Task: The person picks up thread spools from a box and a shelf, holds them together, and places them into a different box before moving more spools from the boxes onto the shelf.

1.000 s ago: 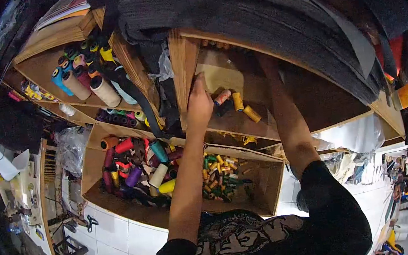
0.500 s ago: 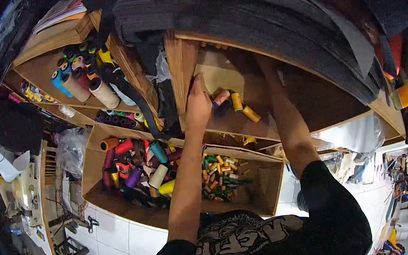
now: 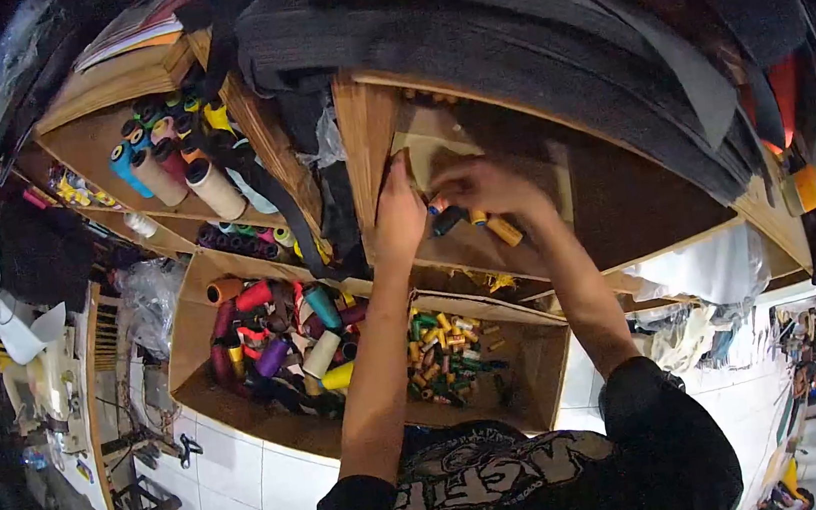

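My left hand [image 3: 400, 208] is inside the wooden shelf compartment, close against its upright divider [image 3: 365, 144]; its fingers are mostly hidden. Beside it, my right hand [image 3: 491, 188] reaches over a small group of thread spools, fingers bent down around a dark thread spool [image 3: 446, 221]. A yellow thread spool [image 3: 504, 231] lies on the shelf board just under that hand. Part of another yellow spool [image 3: 477, 217] shows between the two. Behind the hands stands a tan sheet [image 3: 416, 148], partly covered by them.
Below the shelf, one cardboard box [image 3: 203, 379] holds large coloured thread cones, and another box [image 3: 533, 367] holds many small spools. More cones [image 3: 216, 188] stand on the left shelf. Dark folded fabric [image 3: 493, 29] hangs over the compartment's top edge.
My right hand has come back from deep in the compartment's right side to the spools near my left hand. A dark spool now shows there. My left hand has hardly moved.
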The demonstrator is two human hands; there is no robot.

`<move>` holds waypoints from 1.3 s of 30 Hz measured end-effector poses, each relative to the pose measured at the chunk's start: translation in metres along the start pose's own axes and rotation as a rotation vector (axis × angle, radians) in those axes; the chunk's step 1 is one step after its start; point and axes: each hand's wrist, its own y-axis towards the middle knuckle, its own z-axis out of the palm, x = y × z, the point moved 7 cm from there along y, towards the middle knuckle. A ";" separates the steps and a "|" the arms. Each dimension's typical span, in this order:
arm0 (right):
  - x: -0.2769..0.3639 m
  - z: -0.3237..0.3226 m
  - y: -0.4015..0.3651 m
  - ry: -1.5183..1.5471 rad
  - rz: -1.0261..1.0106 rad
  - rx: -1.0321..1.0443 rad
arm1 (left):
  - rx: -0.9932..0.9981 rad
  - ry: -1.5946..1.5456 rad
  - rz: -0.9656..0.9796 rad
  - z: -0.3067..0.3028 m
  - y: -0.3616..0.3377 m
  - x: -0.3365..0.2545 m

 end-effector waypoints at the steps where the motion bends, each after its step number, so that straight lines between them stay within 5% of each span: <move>1: 0.005 0.006 0.001 -0.035 0.064 0.032 | -0.026 0.008 0.026 0.000 0.000 0.000; 3: 0.009 0.014 0.001 -0.104 0.190 0.101 | -0.034 -0.004 0.025 -0.001 0.000 -0.003; 4: -0.008 0.021 0.007 -0.206 -0.014 0.041 | -0.015 -0.021 -0.001 -0.003 0.000 -0.005; 7: -0.005 0.021 0.014 -0.336 0.042 0.118 | -0.024 -0.002 -0.004 -0.007 0.000 -0.008; 10: -0.005 0.004 0.011 -0.381 0.117 -0.064 | 0.060 0.003 -0.062 -0.001 0.000 -0.004; 13: 0.000 -0.027 -0.008 -0.056 0.309 -0.337 | 0.073 0.000 -0.046 0.004 0.001 0.006; 14: -0.057 -0.026 -0.004 0.161 0.092 -0.519 | 0.062 -0.002 -0.020 0.006 0.000 0.007; 17: -0.065 -0.054 -0.028 0.554 0.175 -0.723 | 0.030 0.005 0.023 0.006 0.000 0.007; 22: -0.181 -0.092 -0.055 0.488 0.153 -0.904 | 0.020 0.050 -0.040 0.004 0.000 0.006; 39: -0.182 -0.131 -0.043 -0.036 0.379 -1.052 | 0.051 0.009 0.012 0.010 0.003 0.014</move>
